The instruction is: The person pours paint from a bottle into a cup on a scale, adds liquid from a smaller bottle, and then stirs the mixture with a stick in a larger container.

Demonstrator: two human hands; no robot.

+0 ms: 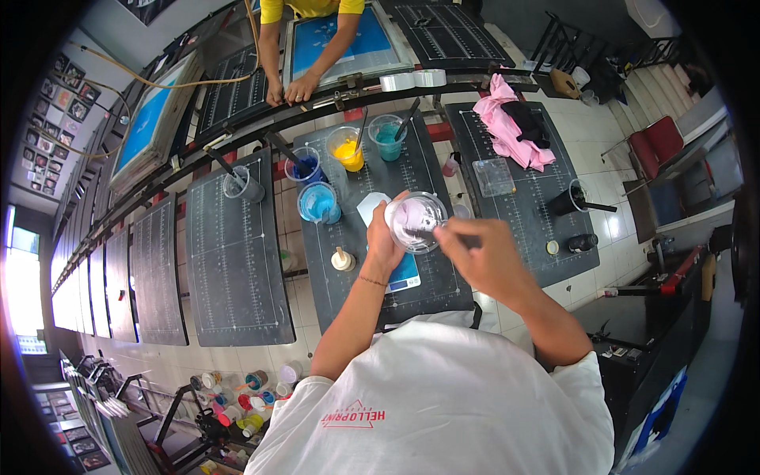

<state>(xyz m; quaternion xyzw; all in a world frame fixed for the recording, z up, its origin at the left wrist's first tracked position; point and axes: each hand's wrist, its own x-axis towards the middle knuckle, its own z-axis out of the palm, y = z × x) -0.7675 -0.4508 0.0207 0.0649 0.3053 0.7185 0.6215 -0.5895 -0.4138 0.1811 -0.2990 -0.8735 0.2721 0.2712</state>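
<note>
A clear plastic cup (417, 212) with pale pink and white ink inside is held up over the dark board. My left hand (385, 239) is closed around its left side. In my right hand (478, 252) is a dark-handled stirring spatula (470, 240), its end inside the cup; the tip's shape is hard to make out. Below the cup, a digital scale (404, 275) with a blue top shows in part. To the left stand a cup of light blue ink (319, 203), a dark blue one (305, 167), a yellow one (347, 149) and a teal one (387, 139).
A small white bottle (343, 260) stands left of my forearm. Pink cloth (507, 127), a clear tray (494, 177) and a black ink cup (569, 198) rest on the right board. Across the rail, a person in yellow (317, 47) works by a blue screen frame (372, 39).
</note>
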